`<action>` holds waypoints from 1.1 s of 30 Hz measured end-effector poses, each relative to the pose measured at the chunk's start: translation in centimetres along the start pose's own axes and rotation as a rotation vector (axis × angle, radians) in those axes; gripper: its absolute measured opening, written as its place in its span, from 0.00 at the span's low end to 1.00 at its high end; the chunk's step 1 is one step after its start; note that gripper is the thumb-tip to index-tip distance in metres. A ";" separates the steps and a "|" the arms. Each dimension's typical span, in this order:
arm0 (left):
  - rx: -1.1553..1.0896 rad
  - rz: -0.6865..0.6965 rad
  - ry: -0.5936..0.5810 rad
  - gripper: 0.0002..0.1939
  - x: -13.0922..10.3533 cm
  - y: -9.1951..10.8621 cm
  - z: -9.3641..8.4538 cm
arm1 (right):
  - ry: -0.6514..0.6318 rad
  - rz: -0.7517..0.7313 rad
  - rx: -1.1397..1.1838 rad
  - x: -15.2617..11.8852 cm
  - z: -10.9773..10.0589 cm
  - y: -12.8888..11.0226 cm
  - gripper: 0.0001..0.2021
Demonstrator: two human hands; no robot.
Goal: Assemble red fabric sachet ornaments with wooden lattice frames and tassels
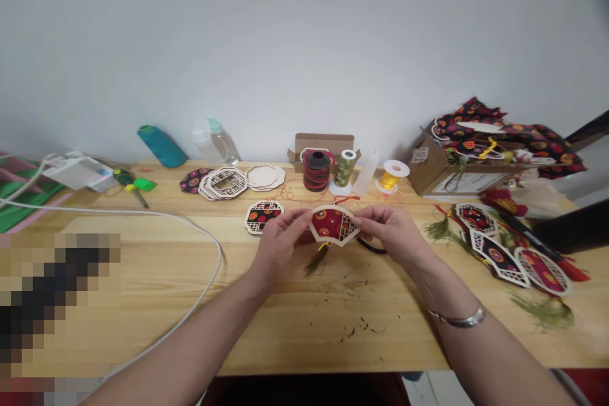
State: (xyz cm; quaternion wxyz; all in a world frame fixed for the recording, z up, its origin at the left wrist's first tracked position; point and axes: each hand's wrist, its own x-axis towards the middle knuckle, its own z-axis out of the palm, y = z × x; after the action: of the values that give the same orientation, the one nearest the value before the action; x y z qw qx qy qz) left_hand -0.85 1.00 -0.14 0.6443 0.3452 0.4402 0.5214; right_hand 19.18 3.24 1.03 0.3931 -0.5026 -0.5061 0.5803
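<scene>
Between both hands, above the middle of the table, is a fan-shaped pendant [332, 226] with a pale wooden frame and red patterned fabric. My left hand [285, 238] pinches its left edge, and my right hand [385, 228] pinches the right edge. A green tassel [317, 258] hangs below it, and a red cord [346, 199] shows behind its top. Part of a black loop [372, 247] lies on the table under my right hand. Just left of my left hand, an octagonal framed piece [261, 218] with dark fabric rests on the wood.
Thread spools [316, 172] and a yellow cord spool [389, 177] stand at the back. Wooden frames [223, 183] lie back left. Finished pendants [499, 258] lie right, before a cardboard box [450, 174] heaped with fabric. A white cable [209, 235] curves across the left side.
</scene>
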 end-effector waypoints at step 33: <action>1.771 0.057 0.307 0.49 1.8 4.6 -4.0 | -0.246 -0.166 -0.828 -1.4 2.3 1.4 0.13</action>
State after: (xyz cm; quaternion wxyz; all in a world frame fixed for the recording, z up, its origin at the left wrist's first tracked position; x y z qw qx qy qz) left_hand -6.16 3.69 2.12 0.0633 0.6528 0.7534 0.0472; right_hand 17.23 1.24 -0.14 0.1404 -0.5024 -0.7779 0.3504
